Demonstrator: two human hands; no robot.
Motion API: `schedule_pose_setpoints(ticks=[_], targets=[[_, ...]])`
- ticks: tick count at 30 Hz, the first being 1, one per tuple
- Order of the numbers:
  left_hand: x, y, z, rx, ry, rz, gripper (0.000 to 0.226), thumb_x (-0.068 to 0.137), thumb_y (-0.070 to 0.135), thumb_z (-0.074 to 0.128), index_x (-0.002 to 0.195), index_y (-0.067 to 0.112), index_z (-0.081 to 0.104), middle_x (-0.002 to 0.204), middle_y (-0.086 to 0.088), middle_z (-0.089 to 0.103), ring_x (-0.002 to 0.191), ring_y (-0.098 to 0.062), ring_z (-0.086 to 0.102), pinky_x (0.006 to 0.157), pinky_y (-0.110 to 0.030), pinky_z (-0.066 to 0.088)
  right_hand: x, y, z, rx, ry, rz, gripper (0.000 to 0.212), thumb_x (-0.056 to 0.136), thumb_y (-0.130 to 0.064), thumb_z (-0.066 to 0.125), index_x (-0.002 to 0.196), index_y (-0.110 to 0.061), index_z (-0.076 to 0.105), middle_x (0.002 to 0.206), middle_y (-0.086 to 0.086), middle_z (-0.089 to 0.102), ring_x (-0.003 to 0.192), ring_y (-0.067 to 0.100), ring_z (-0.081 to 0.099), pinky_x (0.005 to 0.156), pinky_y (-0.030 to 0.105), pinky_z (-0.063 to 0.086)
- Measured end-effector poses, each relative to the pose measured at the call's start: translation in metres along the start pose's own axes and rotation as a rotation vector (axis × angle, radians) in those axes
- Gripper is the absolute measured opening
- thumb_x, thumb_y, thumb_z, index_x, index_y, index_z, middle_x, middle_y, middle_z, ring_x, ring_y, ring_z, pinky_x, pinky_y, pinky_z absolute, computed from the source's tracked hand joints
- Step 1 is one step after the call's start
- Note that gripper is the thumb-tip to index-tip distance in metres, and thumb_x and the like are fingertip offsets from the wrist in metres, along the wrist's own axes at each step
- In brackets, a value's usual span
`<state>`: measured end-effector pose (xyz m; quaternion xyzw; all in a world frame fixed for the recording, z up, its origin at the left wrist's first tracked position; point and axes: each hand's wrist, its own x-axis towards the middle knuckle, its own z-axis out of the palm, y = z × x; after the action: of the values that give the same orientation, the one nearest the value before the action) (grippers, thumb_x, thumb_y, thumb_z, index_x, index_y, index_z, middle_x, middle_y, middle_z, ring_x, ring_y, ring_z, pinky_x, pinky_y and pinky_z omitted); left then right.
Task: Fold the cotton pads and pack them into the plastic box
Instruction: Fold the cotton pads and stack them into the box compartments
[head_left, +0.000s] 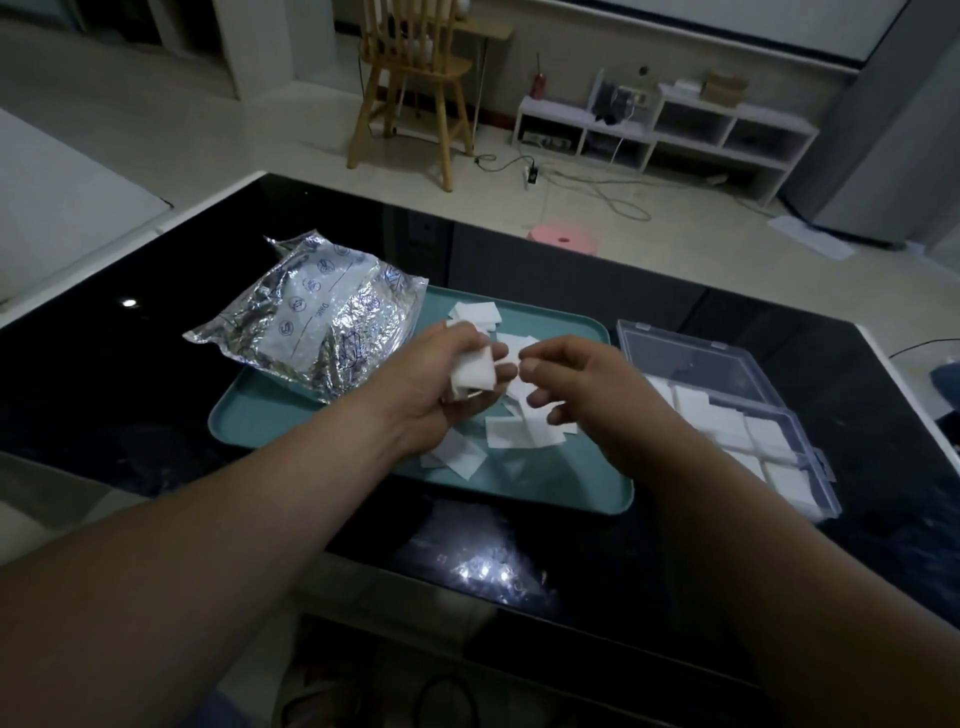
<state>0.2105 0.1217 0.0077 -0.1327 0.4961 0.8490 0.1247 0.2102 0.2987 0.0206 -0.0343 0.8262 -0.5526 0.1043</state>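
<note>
On the dark tabletop (104, 389), a silver foil bag (311, 322) lies across the left end of the teal tray (270, 421). Your left hand (441, 379) grips folded cotton pads (475, 371) above the loose pads (519, 434) scattered on the tray. Your right hand (576, 384) hovers beside it with fingers curled; whether it pinches a pad cannot be told. Furthest right, the plastic box (828, 499) sits open with packed pads (769, 441) inside.

The silver foil bag (311, 322), lying toward ten o'clock on the teal tray (260, 423), is showing the single legible word "Date" beside a thin printed line on its white panel, while the round printed symbols around it are appearing too blurred to read.
</note>
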Motion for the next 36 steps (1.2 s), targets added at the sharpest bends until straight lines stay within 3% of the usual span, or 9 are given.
schedule_pose_setpoints(ticks=[4, 7, 11, 15, 17, 21, 27, 31, 36], targets=[[0.003, 0.014, -0.009, -0.174, 0.019, -0.041, 0.022, 0.094, 0.009, 0.064, 0.115, 0.015, 0.058, 0.073, -0.005, 0.064, 0.060, -0.016, 0.067, 0.054, -0.032, 0.061, 0.003, 0.012, 0.003, -0.744, -0.021, -0.173, 0.020, 0.097, -0.029, 0.070, 0.117, -0.025, 0.070, 0.108, -0.010, 0.070, 0.101, 0.014, 0.065, 0.083, 0.029, 0.048], [0.004, 0.021, -0.013, -0.203, -0.016, -0.058, 0.021, 0.095, 0.007, 0.065, 0.107, 0.021, 0.056, 0.075, -0.003, 0.055, 0.059, -0.011, 0.054, 0.043, -0.018, 0.050, 0.001, 0.015, 0.015, -0.926, -0.170, -0.180, 0.038, 0.096, -0.036, 0.070, 0.132, -0.027, 0.063, 0.131, -0.005, 0.066, 0.119, 0.018, 0.061, 0.099, 0.035, 0.050], [0.008, 0.028, -0.014, -0.170, -0.040, -0.020, 0.015, 0.098, 0.007, 0.059, 0.097, 0.022, 0.058, 0.070, 0.000, 0.054, 0.052, -0.008, 0.045, 0.038, -0.014, 0.031, -0.006, 0.007, 0.041, -0.861, -0.185, -0.135, 0.046, 0.093, -0.054, 0.069, 0.129, -0.027, 0.065, 0.125, -0.004, 0.069, 0.113, 0.019, 0.065, 0.096, 0.037, 0.054], [0.008, 0.031, -0.016, -0.128, -0.015, 0.000, 0.010, 0.098, 0.017, 0.064, 0.095, 0.022, 0.055, 0.070, 0.003, 0.053, 0.054, -0.008, 0.041, 0.041, -0.016, 0.024, -0.014, 0.010, 0.076, -1.010, -0.068, -0.112, 0.063, 0.086, -0.075, 0.061, 0.117, -0.020, 0.064, 0.117, 0.003, 0.064, 0.103, 0.025, 0.065, 0.076, 0.035, 0.048], [0.007, 0.032, -0.017, -0.117, -0.007, 0.004, 0.011, 0.097, 0.019, 0.065, 0.096, 0.022, 0.054, 0.071, 0.003, 0.054, 0.055, -0.008, 0.040, 0.042, -0.017, 0.023, -0.015, 0.010, 0.090, -1.049, 0.006, -0.129, 0.059, 0.089, -0.069, 0.061, 0.118, -0.017, 0.061, 0.119, 0.007, 0.062, 0.107, 0.029, 0.064, 0.074, 0.036, 0.040], [0.006, 0.031, -0.017, -0.091, -0.004, 0.012, 0.011, 0.096, 0.019, 0.066, 0.096, 0.022, 0.055, 0.072, 0.003, 0.057, 0.053, -0.008, 0.043, 0.041, -0.017, 0.024, -0.010, 0.008, 0.095, -1.051, -0.016, -0.143, 0.024, 0.100, -0.034, 0.058, 0.111, -0.013, 0.061, 0.119, 0.012, 0.067, 0.104, 0.033, 0.065, 0.073, 0.033, 0.035], [0.014, 0.023, -0.019, 0.017, 0.084, 0.080, 0.016, 0.096, 0.012, 0.063, 0.100, 0.027, 0.059, 0.074, 0.003, 0.058, 0.052, -0.008, 0.048, 0.043, -0.018, 0.030, 0.002, 0.004, 0.035, -0.721, -0.021, 0.013, 0.027, 0.091, -0.028, 0.067, 0.081, -0.004, 0.071, 0.081, 0.017, 0.072, 0.078, 0.034, 0.068, 0.062, 0.036, 0.047], [0.011, 0.007, -0.002, 0.138, 0.063, 0.059, 0.015, 0.096, 0.021, 0.069, 0.101, 0.025, 0.055, 0.084, 0.000, 0.056, 0.061, -0.010, 0.052, 0.046, -0.020, 0.033, -0.003, -0.003, 0.001, -0.348, 0.113, 0.036, 0.036, 0.093, -0.026, 0.070, 0.092, 0.010, 0.066, 0.082, 0.027, 0.067, 0.075, 0.030, 0.073, 0.061, 0.036, 0.051], [0.002, -0.014, 0.018, 0.203, -0.092, 0.015, 0.026, 0.097, 0.033, 0.069, 0.120, 0.028, 0.057, 0.080, 0.003, 0.066, 0.057, -0.008, 0.056, 0.050, -0.023, 0.034, -0.007, -0.008, 0.017, -0.517, 0.059, -0.125, 0.026, 0.097, -0.035, 0.066, 0.094, -0.011, 0.076, 0.081, 0.008, 0.074, 0.077, 0.024, 0.069, 0.073, 0.042, 0.054]])
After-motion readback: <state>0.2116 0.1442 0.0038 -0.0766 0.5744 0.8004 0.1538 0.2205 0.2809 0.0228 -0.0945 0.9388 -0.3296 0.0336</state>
